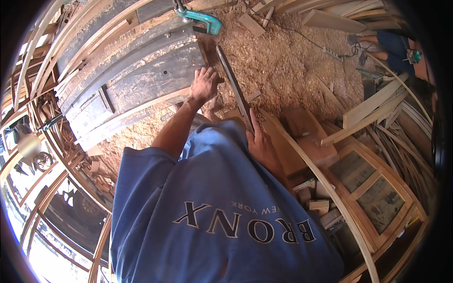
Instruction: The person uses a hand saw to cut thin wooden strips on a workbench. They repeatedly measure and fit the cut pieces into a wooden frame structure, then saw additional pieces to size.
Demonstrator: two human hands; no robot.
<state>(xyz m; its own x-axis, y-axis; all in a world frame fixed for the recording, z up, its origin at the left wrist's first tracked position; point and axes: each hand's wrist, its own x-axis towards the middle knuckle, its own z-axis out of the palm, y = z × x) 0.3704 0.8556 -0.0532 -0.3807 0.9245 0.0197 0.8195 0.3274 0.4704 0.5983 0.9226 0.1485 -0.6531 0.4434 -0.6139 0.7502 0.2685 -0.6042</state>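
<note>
Right grip [262,145] clasping a dark bar [234,85] beside the desk [146,75]
The bar juts forward from the right grip, its near end held, its far end near the clamp [207,21]; the left grip [204,85] is curled at the desk's end, left of the bar; whether it clasps anything, I cannot tell.

The person wears a loose blue shirt [198,184] with creased, soft-looking cloth. The left sleeve [141,165] is short, wide and plain, its hem around the upper arm. Across the shirt runs a curved row of big, dark, pale-edged letters [224,225], with a line of smaller, thinner pale letters [255,207] beside it. The left forearm [173,125], left hand [204,86] and right hand [260,140] are bare.
</note>
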